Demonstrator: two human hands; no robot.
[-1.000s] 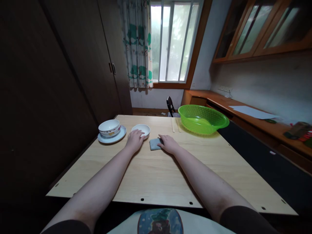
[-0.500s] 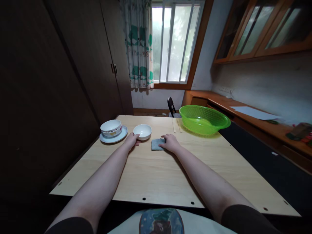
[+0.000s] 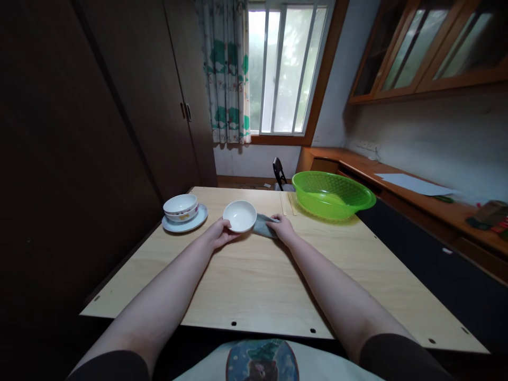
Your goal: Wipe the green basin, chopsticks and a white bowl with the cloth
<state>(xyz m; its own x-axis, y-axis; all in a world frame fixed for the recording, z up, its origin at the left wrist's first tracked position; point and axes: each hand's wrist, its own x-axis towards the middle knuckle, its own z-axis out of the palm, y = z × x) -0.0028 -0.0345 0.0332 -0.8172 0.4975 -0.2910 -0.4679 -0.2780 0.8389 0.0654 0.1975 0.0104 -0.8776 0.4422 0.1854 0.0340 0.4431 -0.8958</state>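
Observation:
A white bowl (image 3: pixel 239 216), tilted a little toward me, is held by my left hand (image 3: pixel 220 233), with the thumb at its rim and the fingers underneath. My right hand (image 3: pixel 283 228) pinches the right side of a grey-blue cloth (image 3: pixel 265 226), which hangs just right of the bowl. The cloth's left edge lies close behind the bowl's rim; whether they touch is unclear. On the left, two stacked white bowls (image 3: pixel 180 207) with a coloured pattern rest on a pale plate (image 3: pixel 184 226).
A large green basket (image 3: pixel 333 196) stands at the table's (image 3: pixel 254 286) back right. Pairs of light chopsticks (image 3: pixel 292 204) lie left of it. Beyond are a dark chair (image 3: pixel 279 172) and a side desk (image 3: pixel 357 165) with paper sheets (image 3: pixel 415 183).
My left hand has lifted the bowl and moved it right, tilting it. My right hand has taken hold of the cloth and raised it from the table.

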